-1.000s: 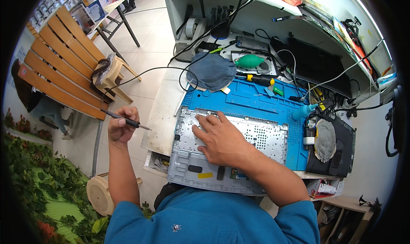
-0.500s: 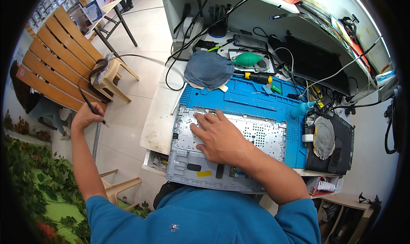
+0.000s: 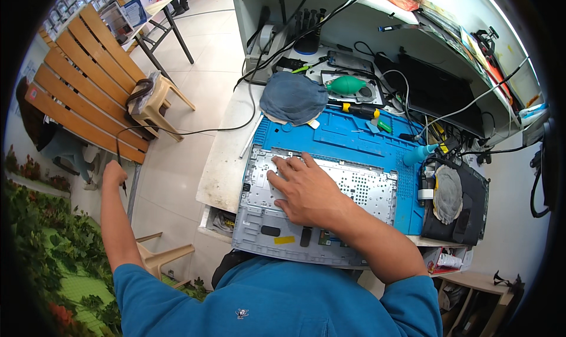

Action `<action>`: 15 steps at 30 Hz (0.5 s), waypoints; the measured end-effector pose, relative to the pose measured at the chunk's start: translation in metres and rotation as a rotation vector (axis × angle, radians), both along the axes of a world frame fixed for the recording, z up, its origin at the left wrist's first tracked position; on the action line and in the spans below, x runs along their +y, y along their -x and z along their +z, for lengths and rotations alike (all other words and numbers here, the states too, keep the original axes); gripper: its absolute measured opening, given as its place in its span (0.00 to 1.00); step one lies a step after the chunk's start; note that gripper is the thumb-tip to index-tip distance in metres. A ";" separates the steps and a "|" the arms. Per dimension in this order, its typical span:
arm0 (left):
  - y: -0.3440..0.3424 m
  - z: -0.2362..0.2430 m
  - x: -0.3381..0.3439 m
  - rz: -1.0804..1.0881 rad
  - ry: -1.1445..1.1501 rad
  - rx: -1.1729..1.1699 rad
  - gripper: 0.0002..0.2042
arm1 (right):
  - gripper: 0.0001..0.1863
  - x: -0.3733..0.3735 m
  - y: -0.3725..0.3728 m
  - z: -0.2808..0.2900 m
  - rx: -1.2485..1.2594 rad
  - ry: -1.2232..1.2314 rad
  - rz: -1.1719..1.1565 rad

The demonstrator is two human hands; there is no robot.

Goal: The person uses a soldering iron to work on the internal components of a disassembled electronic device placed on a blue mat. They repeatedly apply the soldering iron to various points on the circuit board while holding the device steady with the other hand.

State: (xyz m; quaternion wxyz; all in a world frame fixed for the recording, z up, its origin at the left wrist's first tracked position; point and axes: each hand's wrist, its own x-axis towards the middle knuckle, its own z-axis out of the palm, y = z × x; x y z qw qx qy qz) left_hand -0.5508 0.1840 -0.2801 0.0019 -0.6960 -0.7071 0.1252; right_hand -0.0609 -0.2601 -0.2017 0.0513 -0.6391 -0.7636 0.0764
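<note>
My left hand [image 3: 114, 174] is stretched far out to the left, over the floor beside the bench. Its fingers are closed around a slim black corded tool that looks like a soldering iron [image 3: 124, 188], most of it hidden by the hand. A thin cord runs from it back to the bench. My right hand [image 3: 309, 189] lies palm down with fingers spread on a silver laptop casing [image 3: 368, 189]. The casing shows bare metal with many small holes, plus a grey strip with black pads and a yellow sticker. It rests on a blue work mat [image 3: 348, 137].
Behind the casing are a round grey cloth pad [image 3: 293, 98], a green rubber blower [image 3: 346, 85] and a yellow-black screwdriver [image 3: 359, 110]. A light-blue bottle [image 3: 420, 154] and a black laptop part [image 3: 466, 219] stand right. Left are a beige stool [image 3: 156, 104] and slatted wooden boards [image 3: 88, 71].
My left hand has turned and lowered slightly, still gripping the tool, and its cord now stretches across the floor gap. My right hand stays flat on the casing. The view has shifted slightly.
</note>
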 end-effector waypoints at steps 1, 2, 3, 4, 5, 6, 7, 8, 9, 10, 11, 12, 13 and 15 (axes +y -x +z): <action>0.006 -0.003 -0.003 0.045 0.127 0.025 0.11 | 0.32 0.000 0.000 0.000 0.004 -0.002 0.001; -0.006 -0.007 -0.015 0.043 0.240 0.013 0.12 | 0.32 0.000 0.000 -0.002 0.003 0.003 -0.009; -0.016 -0.004 -0.034 0.049 0.348 0.004 0.14 | 0.32 -0.001 0.000 -0.002 0.006 0.002 -0.013; -0.008 -0.014 -0.039 0.064 0.453 -0.155 0.14 | 0.31 -0.001 0.000 -0.003 0.007 -0.008 -0.013; 0.000 -0.018 -0.048 0.087 0.553 -0.314 0.15 | 0.31 -0.001 0.000 -0.003 0.012 -0.022 -0.005; -0.015 -0.012 -0.061 0.136 0.575 -0.473 0.16 | 0.31 -0.002 0.000 -0.005 0.010 -0.028 -0.013; -0.031 -0.006 -0.078 0.187 0.597 -0.632 0.17 | 0.31 -0.003 -0.001 -0.006 0.002 -0.018 -0.020; -0.040 0.004 -0.093 0.244 0.609 -0.789 0.19 | 0.31 -0.004 -0.002 -0.004 -0.001 -0.013 -0.022; -0.026 -0.007 -0.098 0.213 0.671 -1.056 0.23 | 0.31 -0.002 -0.001 -0.003 -0.003 -0.012 -0.010; -0.016 -0.021 -0.105 0.180 0.673 -1.322 0.22 | 0.31 0.000 0.000 0.000 0.000 0.011 -0.008; -0.019 -0.034 -0.115 0.139 0.676 -1.590 0.23 | 0.31 0.000 0.000 0.003 -0.002 0.039 -0.012; -0.021 -0.044 -0.123 0.093 0.665 -1.858 0.23 | 0.31 0.001 0.002 0.005 -0.002 0.066 -0.013; -0.025 -0.052 -0.126 0.090 0.799 -2.000 0.23 | 0.31 0.001 0.002 0.004 -0.001 0.041 -0.004; -0.068 -0.051 -0.147 0.109 0.757 -2.128 0.20 | 0.30 -0.001 0.000 -0.002 -0.003 -0.004 -0.006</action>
